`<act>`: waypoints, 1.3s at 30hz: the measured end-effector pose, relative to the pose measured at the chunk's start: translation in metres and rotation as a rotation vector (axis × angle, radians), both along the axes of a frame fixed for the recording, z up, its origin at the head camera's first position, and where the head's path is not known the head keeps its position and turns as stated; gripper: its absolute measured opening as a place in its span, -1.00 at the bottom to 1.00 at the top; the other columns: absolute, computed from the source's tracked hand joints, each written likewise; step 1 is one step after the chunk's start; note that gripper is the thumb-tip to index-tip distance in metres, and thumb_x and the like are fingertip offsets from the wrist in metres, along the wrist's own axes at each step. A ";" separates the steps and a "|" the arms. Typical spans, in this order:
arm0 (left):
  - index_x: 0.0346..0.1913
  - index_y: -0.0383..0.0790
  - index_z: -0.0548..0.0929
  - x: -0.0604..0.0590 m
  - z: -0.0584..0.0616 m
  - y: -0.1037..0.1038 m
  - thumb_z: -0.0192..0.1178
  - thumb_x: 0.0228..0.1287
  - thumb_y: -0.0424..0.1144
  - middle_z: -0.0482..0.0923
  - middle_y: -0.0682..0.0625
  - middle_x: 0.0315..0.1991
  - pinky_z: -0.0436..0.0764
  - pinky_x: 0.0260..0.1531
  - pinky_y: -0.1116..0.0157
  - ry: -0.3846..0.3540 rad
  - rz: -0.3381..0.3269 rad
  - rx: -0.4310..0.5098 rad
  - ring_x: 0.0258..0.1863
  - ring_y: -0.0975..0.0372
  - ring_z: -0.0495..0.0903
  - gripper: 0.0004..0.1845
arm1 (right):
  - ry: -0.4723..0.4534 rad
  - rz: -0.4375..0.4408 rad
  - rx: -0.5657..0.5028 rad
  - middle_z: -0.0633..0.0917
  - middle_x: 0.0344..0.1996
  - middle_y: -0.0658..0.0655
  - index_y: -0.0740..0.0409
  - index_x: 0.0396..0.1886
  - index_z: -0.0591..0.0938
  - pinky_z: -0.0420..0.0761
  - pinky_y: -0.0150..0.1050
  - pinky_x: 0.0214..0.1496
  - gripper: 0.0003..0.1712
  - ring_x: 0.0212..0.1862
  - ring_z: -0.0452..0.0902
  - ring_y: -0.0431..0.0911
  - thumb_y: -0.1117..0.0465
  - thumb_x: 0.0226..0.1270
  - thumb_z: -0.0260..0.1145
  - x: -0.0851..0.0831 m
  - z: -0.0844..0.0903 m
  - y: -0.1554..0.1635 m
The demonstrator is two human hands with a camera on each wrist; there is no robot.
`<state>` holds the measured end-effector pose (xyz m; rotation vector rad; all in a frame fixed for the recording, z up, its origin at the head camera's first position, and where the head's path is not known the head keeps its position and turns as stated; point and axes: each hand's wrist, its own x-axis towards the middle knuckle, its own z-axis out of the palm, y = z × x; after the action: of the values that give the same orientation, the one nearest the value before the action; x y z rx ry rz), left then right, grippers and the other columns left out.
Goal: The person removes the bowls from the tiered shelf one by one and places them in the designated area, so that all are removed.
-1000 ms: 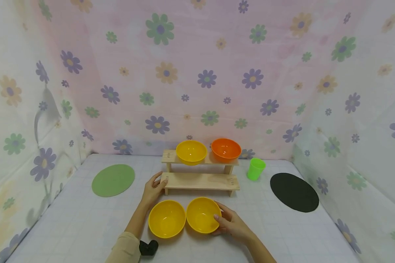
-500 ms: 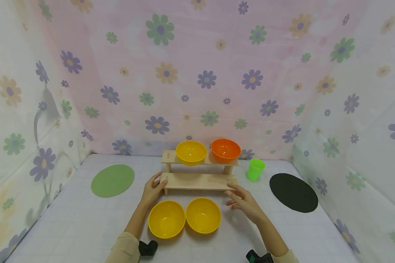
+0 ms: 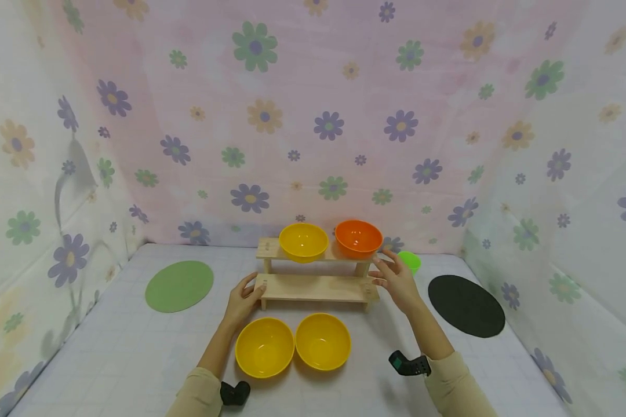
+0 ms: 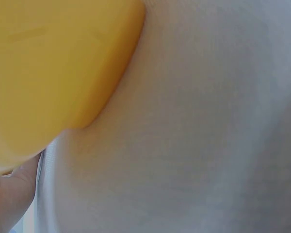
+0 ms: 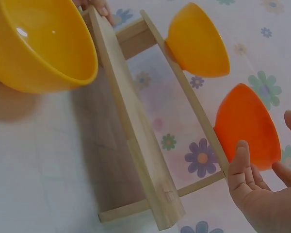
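A two-step wooden shelf [image 3: 318, 286] stands mid-table; its upper step carries a yellow bowl [image 3: 303, 241] and an orange bowl [image 3: 358, 237]. Two more yellow bowls [image 3: 264, 347] [image 3: 323, 341] sit side by side on the table in front of it. My left hand [image 3: 243, 300] rests against the left end of the lower step, fingers relaxed. My right hand [image 3: 396, 279] hovers open by the shelf's right end, just below the orange bowl [image 5: 247, 126], holding nothing. The right wrist view shows the shelf [image 5: 136, 131] and my open fingers [image 5: 242, 170] near the orange bowl.
A green round mat [image 3: 179, 285] lies at the left, a black round mat [image 3: 466, 304] at the right. A green cup [image 3: 410, 261] stands behind my right hand, partly hidden. Flowered cloth walls enclose the table on three sides.
My right hand let go of the right front yellow bowl and moved up and back to the shelf's right end, near the orange bowl. The left hand has stayed put.
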<state>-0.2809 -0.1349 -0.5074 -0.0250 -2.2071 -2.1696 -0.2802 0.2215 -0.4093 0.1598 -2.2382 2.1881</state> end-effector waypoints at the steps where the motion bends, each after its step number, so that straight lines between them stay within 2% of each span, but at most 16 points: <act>1: 0.39 -0.35 0.20 0.000 0.000 0.000 0.15 0.33 -0.24 0.35 -0.48 0.19 0.55 0.05 0.14 0.001 0.003 -0.002 0.12 -0.15 0.47 -0.37 | -0.002 0.005 -0.013 0.31 0.21 0.41 0.25 0.43 0.05 0.63 -0.36 -0.13 -0.29 -0.13 0.61 -0.06 0.11 0.44 0.11 -0.002 0.001 0.000; 6: 0.39 -0.32 0.21 -0.001 0.000 0.000 0.16 0.33 -0.24 0.36 -0.47 0.18 0.55 0.05 0.11 -0.007 0.007 -0.001 0.11 -0.15 0.48 -0.37 | -0.058 0.002 -0.067 0.29 0.23 0.37 0.20 0.47 -0.04 0.63 -0.40 -0.14 -0.23 -0.20 0.61 -0.20 0.11 0.44 0.10 -0.014 0.004 0.002; 11: 0.39 -0.33 0.21 -0.001 0.000 0.000 0.16 0.32 -0.26 0.36 -0.48 0.18 0.56 0.03 0.13 -0.011 0.005 0.013 0.09 -0.14 0.50 -0.37 | -0.100 0.010 -0.119 0.21 0.29 0.35 0.12 0.50 -0.11 0.63 -0.38 -0.10 -0.15 -0.13 0.62 -0.10 0.06 0.42 0.13 -0.023 0.006 0.004; 15: 0.39 -0.34 0.21 -0.001 -0.001 0.000 0.16 0.32 -0.26 0.37 -0.48 0.18 0.57 0.02 0.15 -0.011 0.002 0.012 0.09 -0.12 0.50 -0.37 | -0.113 0.041 -0.143 0.14 0.35 0.38 0.10 0.51 -0.18 0.62 -0.26 0.00 -0.10 -0.10 0.64 -0.02 0.06 0.41 0.14 -0.029 0.008 0.004; 19: 0.39 -0.34 0.21 -0.001 -0.001 0.000 0.16 0.32 -0.25 0.36 -0.48 0.18 0.57 0.02 0.15 -0.007 -0.004 0.014 0.09 -0.12 0.50 -0.36 | -0.114 0.068 -0.152 0.16 0.33 0.40 0.06 0.51 -0.22 0.55 -0.11 0.08 -0.08 -0.10 0.65 0.05 0.06 0.41 0.14 -0.033 0.007 0.001; 24: 0.39 -0.33 0.21 -0.001 0.000 0.000 0.15 0.32 -0.27 0.37 -0.47 0.17 0.57 0.03 0.13 -0.004 -0.001 0.014 0.08 -0.12 0.50 -0.37 | -0.106 0.063 -0.175 0.20 0.24 0.37 0.00 0.52 -0.13 0.48 0.00 0.11 -0.16 -0.20 0.69 -0.01 0.07 0.43 0.12 -0.038 0.005 -0.004; 30: 0.38 -0.33 0.23 0.000 0.001 0.000 0.16 0.32 -0.28 0.39 -0.47 0.16 0.58 0.01 0.12 0.000 0.009 0.015 0.07 -0.13 0.51 -0.38 | -0.086 0.099 -0.240 0.15 0.32 0.41 -0.07 0.51 -0.11 0.40 0.12 0.11 -0.20 -0.23 0.70 -0.02 0.10 0.45 0.09 -0.040 0.006 -0.010; 34: 0.38 -0.32 0.23 -0.001 0.001 0.000 0.15 0.32 -0.29 0.38 -0.47 0.17 0.58 0.00 0.14 -0.001 0.004 0.023 0.08 -0.13 0.51 -0.39 | -0.099 0.102 -0.284 0.04 0.42 0.36 -0.11 0.51 -0.20 0.47 0.08 0.07 -0.19 -0.22 0.69 -0.01 0.10 0.48 0.04 -0.041 0.008 -0.014; 35: 0.38 -0.34 0.22 0.001 0.004 0.000 0.14 0.33 -0.30 0.37 -0.48 0.17 0.58 0.00 0.13 -0.003 -0.002 0.027 0.08 -0.14 0.50 -0.39 | -0.103 0.097 -0.296 0.02 0.43 0.34 -0.11 0.51 -0.22 0.49 0.06 0.05 -0.20 -0.23 0.69 -0.01 0.11 0.49 0.02 -0.041 0.008 -0.015; 39: 0.39 -0.33 0.22 0.002 0.005 -0.001 0.15 0.33 -0.29 0.37 -0.47 0.18 0.59 -0.01 0.15 -0.011 -0.006 0.032 0.08 -0.12 0.51 -0.38 | -0.107 0.069 -0.346 -0.01 0.44 0.30 -0.10 0.52 -0.20 0.55 0.02 0.01 -0.24 -0.27 0.69 -0.03 0.24 0.50 -0.04 -0.041 0.009 -0.019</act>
<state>-0.2793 -0.1354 -0.5026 -0.0185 -2.1805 -2.2129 -0.3217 0.2022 -0.4007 0.1194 -1.8829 2.6354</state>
